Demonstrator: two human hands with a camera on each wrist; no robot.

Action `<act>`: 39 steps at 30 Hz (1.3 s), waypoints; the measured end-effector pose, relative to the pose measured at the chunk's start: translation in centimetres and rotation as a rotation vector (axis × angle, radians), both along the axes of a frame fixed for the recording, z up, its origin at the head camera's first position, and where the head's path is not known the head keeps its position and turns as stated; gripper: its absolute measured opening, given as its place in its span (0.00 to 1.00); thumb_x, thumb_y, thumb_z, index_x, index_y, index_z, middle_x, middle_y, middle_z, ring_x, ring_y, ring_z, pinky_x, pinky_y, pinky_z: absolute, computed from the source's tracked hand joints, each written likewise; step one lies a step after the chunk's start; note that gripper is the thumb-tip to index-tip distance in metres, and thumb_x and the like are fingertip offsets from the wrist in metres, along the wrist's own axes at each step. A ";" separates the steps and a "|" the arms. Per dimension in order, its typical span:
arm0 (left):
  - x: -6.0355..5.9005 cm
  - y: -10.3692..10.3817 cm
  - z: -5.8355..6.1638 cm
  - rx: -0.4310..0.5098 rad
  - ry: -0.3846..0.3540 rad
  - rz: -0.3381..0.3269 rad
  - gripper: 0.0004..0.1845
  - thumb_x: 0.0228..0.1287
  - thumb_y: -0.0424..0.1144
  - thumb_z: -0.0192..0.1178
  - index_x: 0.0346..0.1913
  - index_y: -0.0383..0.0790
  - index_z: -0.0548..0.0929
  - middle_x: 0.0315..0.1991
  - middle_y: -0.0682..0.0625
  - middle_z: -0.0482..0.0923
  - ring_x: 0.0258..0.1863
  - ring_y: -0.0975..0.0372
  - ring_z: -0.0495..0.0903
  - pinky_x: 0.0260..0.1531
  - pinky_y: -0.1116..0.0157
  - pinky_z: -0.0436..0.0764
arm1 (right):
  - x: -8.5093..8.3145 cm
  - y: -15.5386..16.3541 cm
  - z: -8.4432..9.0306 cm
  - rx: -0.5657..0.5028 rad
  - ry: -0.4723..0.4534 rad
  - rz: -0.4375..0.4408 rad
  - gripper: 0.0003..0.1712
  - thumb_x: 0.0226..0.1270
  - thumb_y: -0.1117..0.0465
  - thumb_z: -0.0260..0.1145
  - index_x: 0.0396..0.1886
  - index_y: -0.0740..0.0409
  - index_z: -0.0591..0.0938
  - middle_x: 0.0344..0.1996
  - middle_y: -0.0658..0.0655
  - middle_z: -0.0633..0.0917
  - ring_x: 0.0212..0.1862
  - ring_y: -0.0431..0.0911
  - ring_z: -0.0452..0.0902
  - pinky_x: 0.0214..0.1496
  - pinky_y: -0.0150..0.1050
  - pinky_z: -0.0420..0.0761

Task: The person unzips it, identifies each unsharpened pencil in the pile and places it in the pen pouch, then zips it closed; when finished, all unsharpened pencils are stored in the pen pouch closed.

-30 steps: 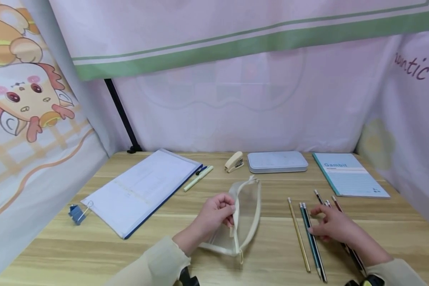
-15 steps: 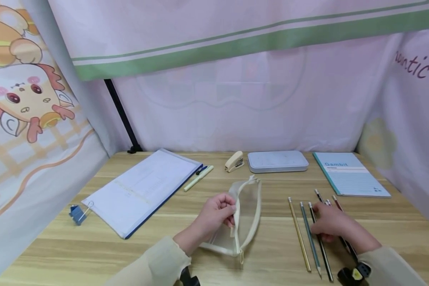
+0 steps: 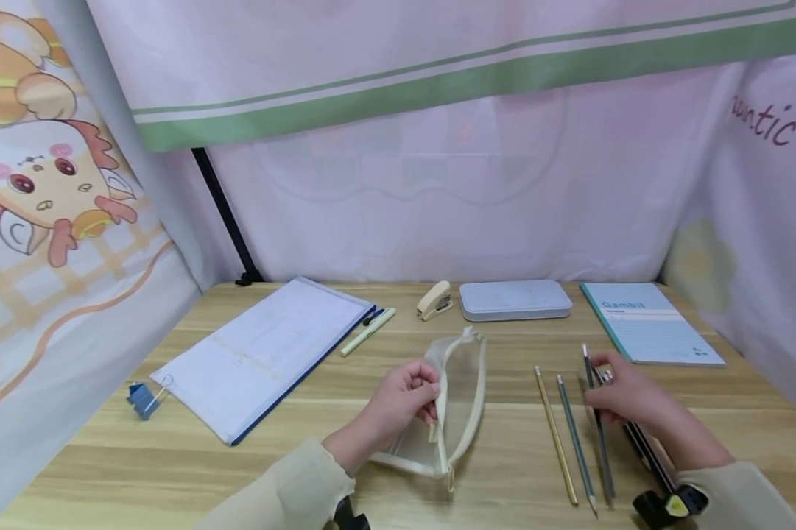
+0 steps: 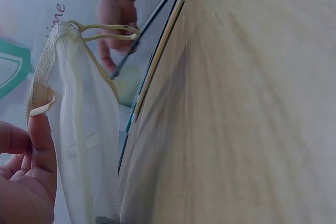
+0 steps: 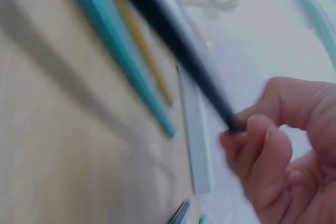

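Fingers (image 3: 431, 394) pinching mesh pouch (image 3: 453, 397), others (image 3: 596, 394) gripping dark pencil (image 3: 599, 434) ("Gambit" notebook (image 3: 649, 324) nearby)

Two hands (image 3: 404, 401), one mesh pouch (image 3: 460, 401), one stapler (image 3: 434, 299), one notebook (image 3: 649, 324).

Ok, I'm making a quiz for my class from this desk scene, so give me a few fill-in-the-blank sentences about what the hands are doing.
1. The left hand holds open a mesh ____ by its zipper edge.
2. The right hand pinches a dark ____ lifted off the table.
3. The yellow pencil and teal pencil lie ____ the two hands.
4. The cover of the notebook reads ____.

Missing words: pouch; pencil; between; Gambit
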State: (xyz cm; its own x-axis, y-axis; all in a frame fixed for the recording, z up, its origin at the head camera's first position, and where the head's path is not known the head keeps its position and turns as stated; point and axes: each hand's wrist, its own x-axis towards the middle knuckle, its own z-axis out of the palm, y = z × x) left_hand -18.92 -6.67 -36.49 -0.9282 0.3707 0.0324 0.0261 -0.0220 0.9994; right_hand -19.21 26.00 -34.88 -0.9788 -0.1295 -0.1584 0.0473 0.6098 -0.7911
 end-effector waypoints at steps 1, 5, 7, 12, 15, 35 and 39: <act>0.1 0.0 0.0 0.000 0.001 0.000 0.05 0.61 0.24 0.51 0.38 0.24 0.71 0.20 0.51 0.73 0.16 0.66 0.73 0.18 0.73 0.75 | 0.0 -0.3 0.3 -0.039 0.025 -0.015 0.39 0.53 0.70 0.57 0.63 0.73 0.49 0.16 0.53 0.74 0.18 0.42 0.71 0.19 0.36 0.74; 0.2 0.1 0.1 -0.003 -0.002 -0.002 0.05 0.61 0.25 0.52 0.39 0.24 0.71 0.21 0.51 0.73 0.17 0.66 0.73 0.18 0.73 0.76 | -0.1 -2.2 1.2 -0.243 0.138 -0.112 0.38 0.60 0.69 0.57 0.65 0.69 0.47 0.19 0.50 0.78 0.21 0.40 0.74 0.24 0.35 0.78; 0.2 0.2 0.2 -0.006 -0.002 -0.003 0.06 0.61 0.25 0.52 0.39 0.24 0.71 0.21 0.51 0.73 0.17 0.66 0.73 0.19 0.73 0.76 | -0.2 -3.5 1.3 -0.381 0.154 -0.161 0.36 0.61 0.70 0.56 0.63 0.66 0.48 0.19 0.47 0.79 0.21 0.37 0.74 0.25 0.32 0.79; 0.2 0.5 0.2 -0.009 0.007 -0.005 0.06 0.61 0.25 0.52 0.39 0.23 0.71 0.20 0.51 0.73 0.16 0.66 0.74 0.18 0.73 0.76 | -0.3 -7.4 0.7 -0.628 0.107 -0.226 0.33 0.61 0.72 0.55 0.61 0.66 0.49 0.16 0.45 0.80 0.19 0.35 0.75 0.23 0.27 0.78; 0.1 0.7 0.0 -0.016 0.022 -0.016 0.06 0.62 0.25 0.51 0.39 0.22 0.70 0.20 0.51 0.72 0.17 0.66 0.74 0.18 0.73 0.76 | -0.3 -9.6 0.1 -0.690 0.068 -0.225 0.33 0.61 0.73 0.55 0.62 0.66 0.51 0.16 0.46 0.80 0.19 0.36 0.75 0.23 0.28 0.78; 0.4 1.8 0.2 0.002 0.070 -0.033 0.06 0.62 0.25 0.51 0.39 0.22 0.70 0.21 0.51 0.73 0.17 0.66 0.74 0.18 0.73 0.76 | 0.7 -15.1 -2.3 -0.643 -0.045 -0.160 0.28 0.56 0.72 0.60 0.56 0.68 0.61 0.15 0.52 0.78 0.17 0.39 0.72 0.19 0.28 0.74; 0.4 1.9 0.2 0.001 0.067 -0.040 0.04 0.62 0.24 0.51 0.37 0.25 0.71 0.21 0.50 0.73 0.17 0.66 0.74 0.18 0.73 0.76 | 0.7 -14.9 -2.5 -0.643 -0.074 -0.173 0.27 0.57 0.71 0.59 0.55 0.67 0.60 0.18 0.53 0.78 0.19 0.39 0.74 0.21 0.28 0.76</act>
State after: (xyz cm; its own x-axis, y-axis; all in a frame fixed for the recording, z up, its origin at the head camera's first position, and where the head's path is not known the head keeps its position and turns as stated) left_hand -18.53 -4.76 -36.32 -0.9083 0.4076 0.0943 0.0918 -0.0257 0.9954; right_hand -18.54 11.15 -37.36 -0.9835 -0.0624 -0.1699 0.1705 -0.0034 -0.9854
